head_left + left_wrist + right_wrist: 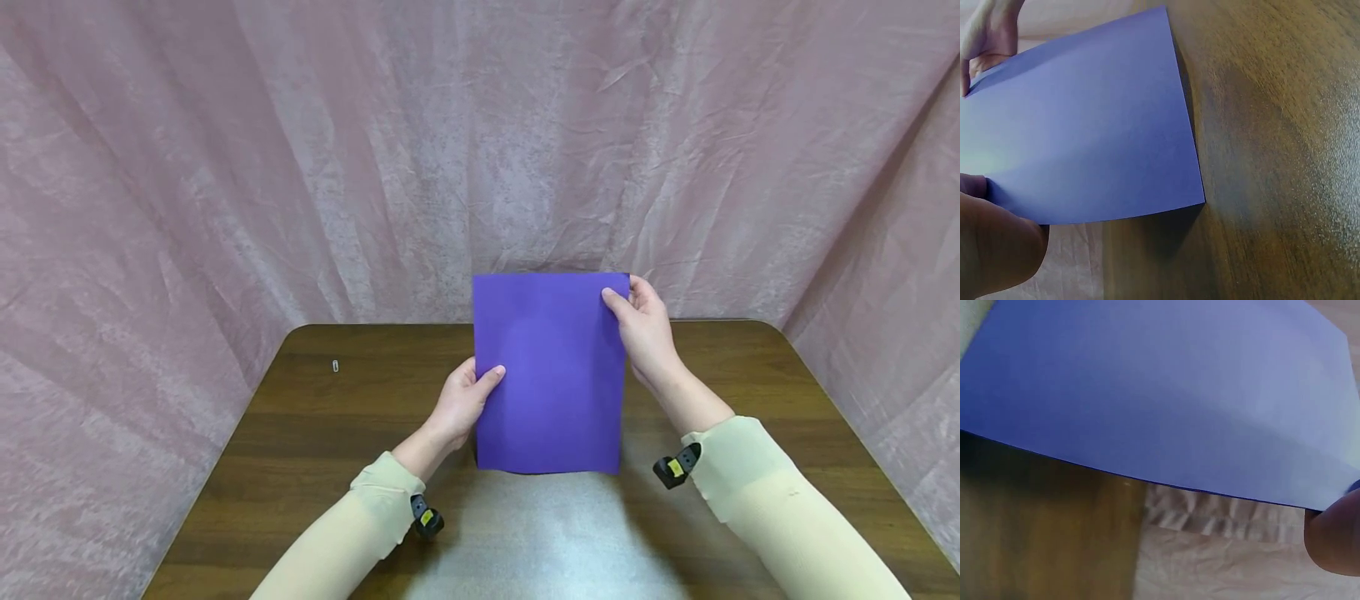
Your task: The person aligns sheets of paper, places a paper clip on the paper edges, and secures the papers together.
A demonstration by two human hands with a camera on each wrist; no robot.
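**Purple sheet held up over a brown table**

Backed and flanked by crinkled pink cloth (225, 167) on three sides; floored by a dark wood-grain table (315, 433) with rounded far corners. Held one purple paper sheet (551, 375) upright above the table's middle, lower edge hanging free just over the wood, top edge reaching past the far table edge. Pinched the sheet's left edge at mid-height with the left hand (461, 400), thumb across the front. Pinched the upper right corner with the right hand (645, 329), thumb in front, fingers behind. Left bare wood open to both sides and toward the near edge. Counted: one sheet, two hands, two pale sleeves, one tiny light object (335, 365) lying far left on the table, well apart.
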